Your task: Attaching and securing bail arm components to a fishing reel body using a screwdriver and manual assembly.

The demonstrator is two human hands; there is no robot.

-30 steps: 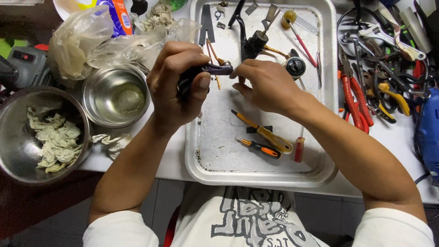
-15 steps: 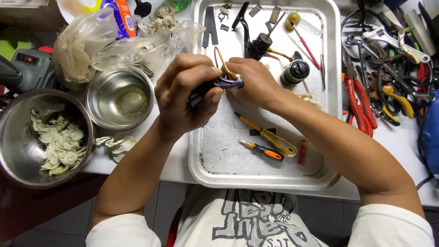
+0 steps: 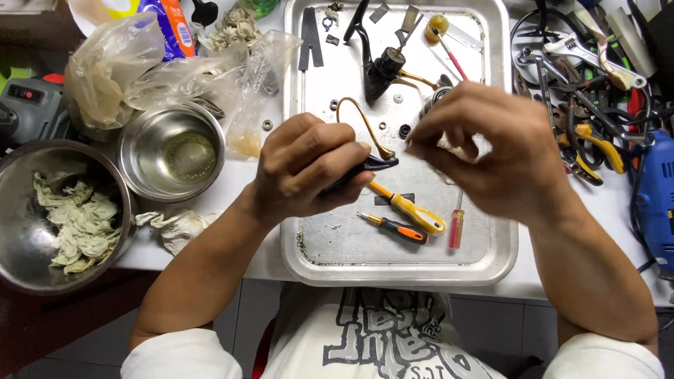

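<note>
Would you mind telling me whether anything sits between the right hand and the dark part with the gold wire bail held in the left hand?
Nothing visible does. The left hand grips the dark part above the metal tray; the right hand is level with it, its fingertips just beside its tip, with only a narrow open gap between them.

Screwdrivers [image 3: 411,214] lie in tray [image 3: 502,242], bowls [image 3: 172,151] left.

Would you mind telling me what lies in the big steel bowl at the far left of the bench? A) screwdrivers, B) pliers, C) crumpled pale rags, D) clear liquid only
C: the big bowl at the left edge holds crumpled pale rags; the screwdrivers lie in the tray and the pliers sit in the tool pile at the right.
</note>
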